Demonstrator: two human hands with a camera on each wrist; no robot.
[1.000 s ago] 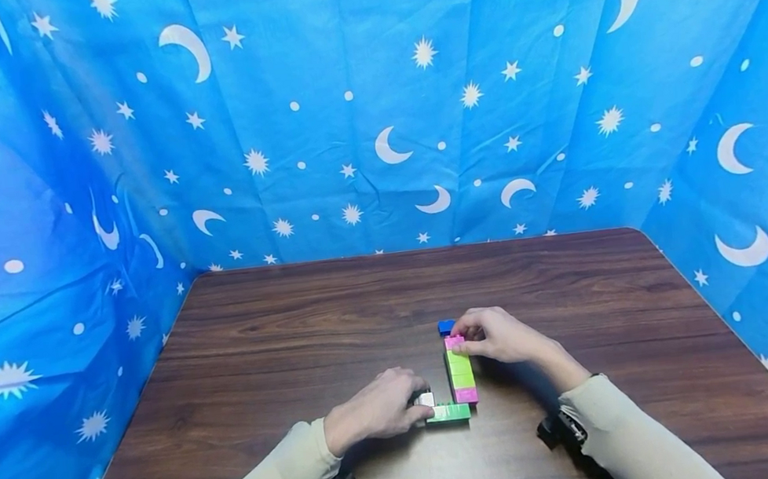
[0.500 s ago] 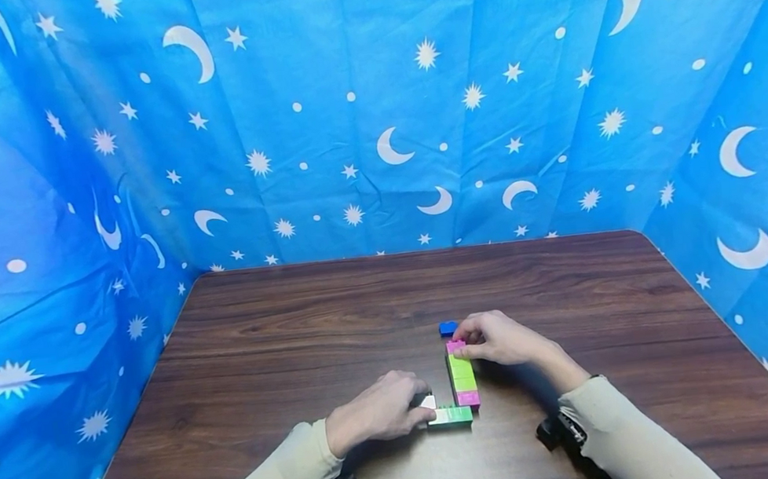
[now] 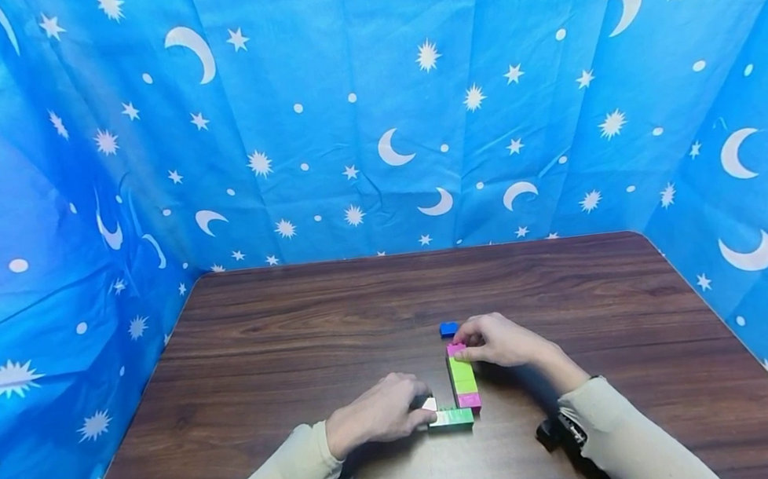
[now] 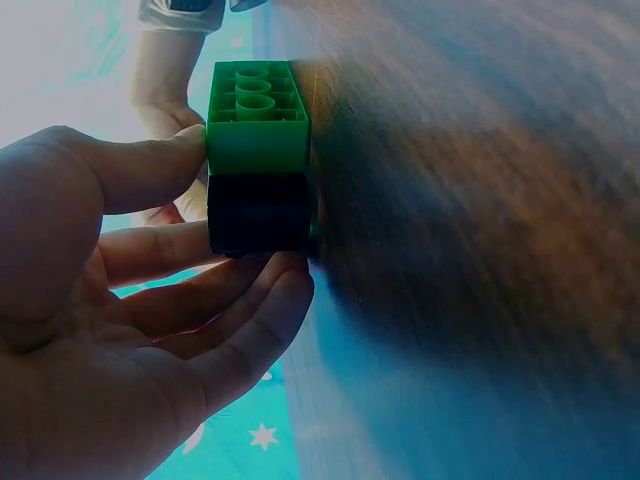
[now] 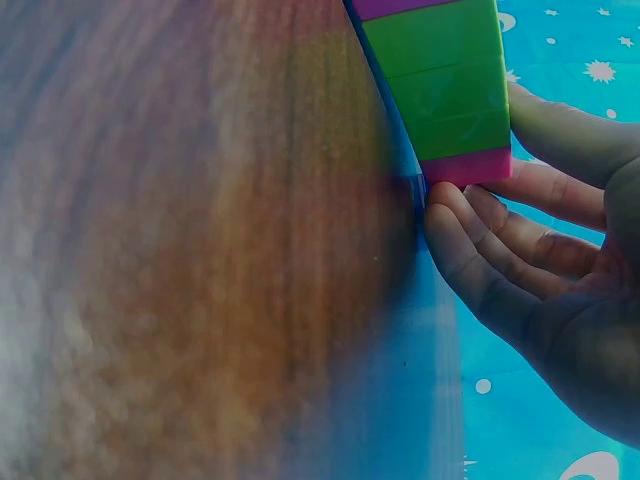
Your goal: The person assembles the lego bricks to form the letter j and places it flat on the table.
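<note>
My left hand (image 3: 382, 408) pinches a green toy brick (image 3: 456, 418) by its left end. Against that brick sits a second one (image 4: 260, 213), dark in the left wrist view; its top (image 3: 430, 403) looks white or glossy from the head, so its colour is unclear. The green brick's hollow underside faces the left wrist camera. My right hand (image 3: 502, 339) grips the far pink end of a joined row of bricks (image 3: 464, 376), pink at both ends and yellow-green between. The row's near end stands close to the green brick; whether they touch cannot be told.
A small blue brick (image 3: 448, 329) lies just beyond the right fingertips. Everything rests on a dark wood-grain table (image 3: 260, 340). Blue cloth (image 3: 307, 66) with moons and stars hangs behind and at both sides.
The pink and yellow-green row and my right hand have shifted slightly toward the body, widening the gap to the blue brick. The left hand keeps its grip and covers more of the white-looking top.
</note>
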